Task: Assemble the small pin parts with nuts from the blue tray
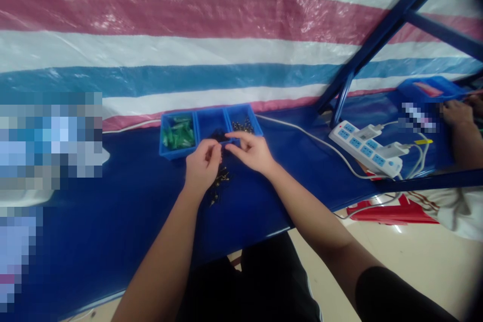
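- Striped red, white and blue sheeting (pixel 211 15) hangs behind a blue surface (pixel 124 211); on it, just beyond the hands, stands a blue tray (pixel 211 122) of 3 compartments
- Left hand (pixel 204 163): fingers curled inward, thumb and forefinger drawn close at the tips; whether a piece sits in that pinch I cannot tell, the spot being too small and blurred
- Right hand (pixel 254 153): thumb and forefinger stretched toward the left hand with a narrow gap between them, the other fingers folded; nothing shows clearly in the gap
- For close fingertip work like this, 1 hand is best used as a steady rest while the other makes the fine adjustments, both wrists loose
- Working low at the tray's near edge seems sensible, since a slipped piece would not fall far; a light, centred pinch should suit, as slim pieces probably twist away when squeezed near an end
- Lifting 1 piece at a time from the pile's outer edge would likely avoid tangles
- Loose brass-coloured pieces (pixel 223 176) lie on the surface beside the left hand, thin, glinting, at odd angles
- Small metallic pieces (pixel 242 126) fill part of the right compartment, glossy green pieces (pixel 179 132) are heaped in the left, and dark pieces (pixel 218 135) show in the middle, partly hidden by the hands
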{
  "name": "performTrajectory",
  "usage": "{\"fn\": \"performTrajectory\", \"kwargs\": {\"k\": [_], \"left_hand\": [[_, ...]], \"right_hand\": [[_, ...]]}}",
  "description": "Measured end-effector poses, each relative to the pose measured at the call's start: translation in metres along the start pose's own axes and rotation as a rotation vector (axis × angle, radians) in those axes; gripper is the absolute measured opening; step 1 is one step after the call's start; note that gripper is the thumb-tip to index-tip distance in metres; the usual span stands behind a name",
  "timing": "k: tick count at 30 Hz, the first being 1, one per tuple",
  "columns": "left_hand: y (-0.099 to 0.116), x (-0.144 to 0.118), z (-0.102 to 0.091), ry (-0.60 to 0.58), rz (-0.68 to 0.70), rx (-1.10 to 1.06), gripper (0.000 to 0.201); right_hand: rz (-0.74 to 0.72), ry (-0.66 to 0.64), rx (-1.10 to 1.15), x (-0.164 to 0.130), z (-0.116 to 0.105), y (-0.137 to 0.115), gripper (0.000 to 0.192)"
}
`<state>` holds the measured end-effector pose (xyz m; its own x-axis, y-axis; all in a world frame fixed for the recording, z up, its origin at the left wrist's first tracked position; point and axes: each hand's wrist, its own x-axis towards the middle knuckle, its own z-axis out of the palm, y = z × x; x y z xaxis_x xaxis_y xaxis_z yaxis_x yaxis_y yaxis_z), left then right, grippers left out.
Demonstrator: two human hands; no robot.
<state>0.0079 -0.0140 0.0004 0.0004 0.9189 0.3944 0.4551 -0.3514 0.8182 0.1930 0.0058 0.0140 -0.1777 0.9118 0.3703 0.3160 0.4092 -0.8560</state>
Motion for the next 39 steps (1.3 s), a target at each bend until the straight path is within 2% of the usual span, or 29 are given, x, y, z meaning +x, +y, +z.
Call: {"fn": "performTrajectory", "kwargs": {"k": [6, 10, 21, 26, 30, 39], "left_hand": [[-0.0008, 0.0012, 0.0013, -0.021, -0.034, -0.046, 0.017], [-0.0022, 0.0003, 0.0018, -0.005, -0.068, -0.062, 0.025], [-0.0032, -0.0001, 0.0002, 0.0, 0.026, -0.023, 0.016], [-0.0048, 0.0005, 0.0002, -0.047, -0.024, -0.103, 0.019], [-0.004, 0.0029, -0.0041, -0.022, -0.052, -0.109, 0.026], [-0.0032, 0.0034, -0.0036, -0.021, -0.075, -0.067, 0.018]], "right_hand": [[-0.016, 0.016, -0.027, 0.001, -0.0014, 0.0022, 0.027], [-0.024, 0.023, -0.034, 0.0014, 0.0017, 0.0048, 0.026], [-0.065, 0.008, -0.043, -0.0004, 0.0028, 0.0071, 0.027], [-0.077, 0.004, -0.047, 0.0005, 0.0025, 0.0054, 0.023], [-0.077, 0.029, -0.059, 0.0016, 0.0011, 0.0045, 0.023], [-0.047, 0.01, -0.072, 0.0006, 0.0009, 0.0067, 0.026]]}}
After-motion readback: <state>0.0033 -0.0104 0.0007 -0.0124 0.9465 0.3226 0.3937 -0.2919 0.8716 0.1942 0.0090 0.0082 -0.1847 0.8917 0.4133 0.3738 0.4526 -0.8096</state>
